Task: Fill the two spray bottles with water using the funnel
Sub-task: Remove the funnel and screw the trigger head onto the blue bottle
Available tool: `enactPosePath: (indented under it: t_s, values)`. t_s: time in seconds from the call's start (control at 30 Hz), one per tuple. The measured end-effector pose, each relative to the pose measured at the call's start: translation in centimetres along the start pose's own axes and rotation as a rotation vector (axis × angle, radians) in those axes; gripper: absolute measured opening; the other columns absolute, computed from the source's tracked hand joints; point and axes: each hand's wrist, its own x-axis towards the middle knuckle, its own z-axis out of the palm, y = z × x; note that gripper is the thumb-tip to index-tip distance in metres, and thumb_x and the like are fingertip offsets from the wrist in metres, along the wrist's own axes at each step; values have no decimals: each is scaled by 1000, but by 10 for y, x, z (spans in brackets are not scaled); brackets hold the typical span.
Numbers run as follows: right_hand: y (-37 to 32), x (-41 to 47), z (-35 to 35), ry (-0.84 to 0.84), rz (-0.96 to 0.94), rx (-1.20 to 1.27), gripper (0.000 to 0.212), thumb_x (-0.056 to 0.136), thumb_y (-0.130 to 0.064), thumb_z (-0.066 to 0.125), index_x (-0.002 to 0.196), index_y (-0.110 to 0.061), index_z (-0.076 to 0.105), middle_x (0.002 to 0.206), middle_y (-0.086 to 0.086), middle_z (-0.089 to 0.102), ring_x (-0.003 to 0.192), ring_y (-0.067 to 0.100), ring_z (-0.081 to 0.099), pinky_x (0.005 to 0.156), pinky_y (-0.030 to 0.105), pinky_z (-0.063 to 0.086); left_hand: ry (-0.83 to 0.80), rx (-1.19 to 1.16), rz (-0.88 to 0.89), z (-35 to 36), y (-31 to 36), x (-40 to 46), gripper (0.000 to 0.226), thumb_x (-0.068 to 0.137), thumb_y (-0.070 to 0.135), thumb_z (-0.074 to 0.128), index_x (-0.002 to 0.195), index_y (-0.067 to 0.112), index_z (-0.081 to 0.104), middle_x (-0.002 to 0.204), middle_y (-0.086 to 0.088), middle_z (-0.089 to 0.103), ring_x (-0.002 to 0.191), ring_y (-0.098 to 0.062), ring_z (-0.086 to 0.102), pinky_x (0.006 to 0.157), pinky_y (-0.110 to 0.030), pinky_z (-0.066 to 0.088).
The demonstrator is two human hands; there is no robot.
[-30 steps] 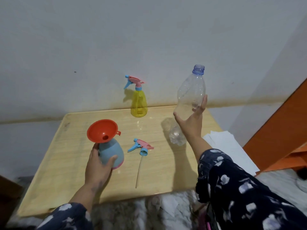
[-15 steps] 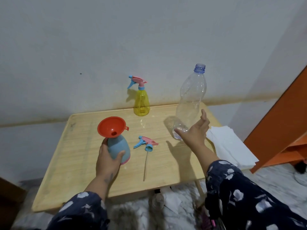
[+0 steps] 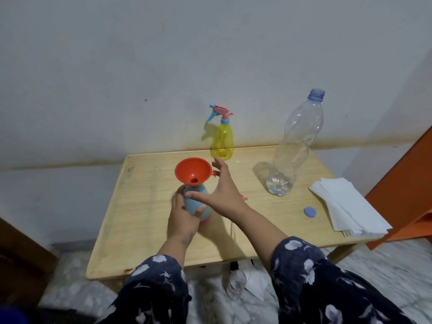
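Wooden table sits by a white wall. Left hand hugs the blue spray bottle under the orange funnel. Right hand, fingers spread and holding nothing, reaches the funnel. Yellow bottle waits at twelve o'clock. I think lifting the funnel off comes next.

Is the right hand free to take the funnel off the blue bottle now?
Probably yes. The right hand is open, holding nothing, its fingers spread beside the orange funnel. Nothing lies between them, and the left hand steadies the blue bottle below.
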Motion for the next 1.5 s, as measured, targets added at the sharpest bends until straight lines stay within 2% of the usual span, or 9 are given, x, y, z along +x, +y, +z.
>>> enactPosePath:
  t_s: [0.23,0.47,0.63,0.73,0.83,1.07,1.23,1.4,1.5]
  values:
    - [-6,13,22,129,53,86,92,62,-27,89,132,-21,28,123,-6,40,112,11,44,89,19,33,11,4,-37,1,-5,4,73,78,41,74,138,36,33,137,11,46,115,-16,56,82,-34,51]
    - [-13,20,22,244,55,276,81,63,-22,88,125,-24,36,123,-4,44,111,19,57,94,32,50,7,22,10,-1,-6,2,77,79,37,74,141,39,28,140,13,43,123,-15,49,92,-42,50]
    - [-22,41,-7,343,81,413,79,69,-20,84,130,-19,34,118,-2,44,98,20,63,67,18,53,-15,24,60,-1,-11,3,78,79,37,72,141,42,24,144,12,39,126,-15,45,98,-45,48]
    - [0,56,-27,375,148,267,85,70,-26,83,136,-17,31,117,-3,46,106,23,59,87,32,52,-31,-4,85,-1,-15,3,75,80,35,72,138,42,25,141,13,42,123,-15,49,96,-42,49]
    - [41,71,-41,362,306,155,95,70,-29,83,143,-16,22,127,8,51,107,22,57,94,39,51,-32,-6,92,-1,-19,4,76,81,35,73,138,45,23,142,14,40,122,-12,48,95,-38,49]
    - [105,110,-53,401,549,67,94,74,-25,79,144,-13,17,135,12,45,119,30,52,93,35,46,-10,-26,135,1,-30,6,78,79,35,76,136,51,26,139,20,43,121,-7,51,93,-35,51]
    - [127,119,-45,441,583,-11,99,69,-27,81,144,-17,17,136,12,44,120,35,50,99,48,47,17,-33,90,3,-27,6,76,71,39,72,126,64,27,134,24,46,116,-9,54,92,-40,53]
    - [124,116,-44,382,643,34,112,58,-31,87,139,-39,9,135,11,42,119,34,49,91,50,52,19,-6,98,1,-25,4,76,73,40,73,129,62,26,135,23,45,117,-9,53,91,-41,54]
    - [109,103,-46,403,579,-288,97,73,-35,79,145,-21,14,142,12,32,129,35,36,99,49,44,12,4,115,1,-25,2,78,78,35,76,137,49,27,138,19,43,119,-9,52,92,-43,53]
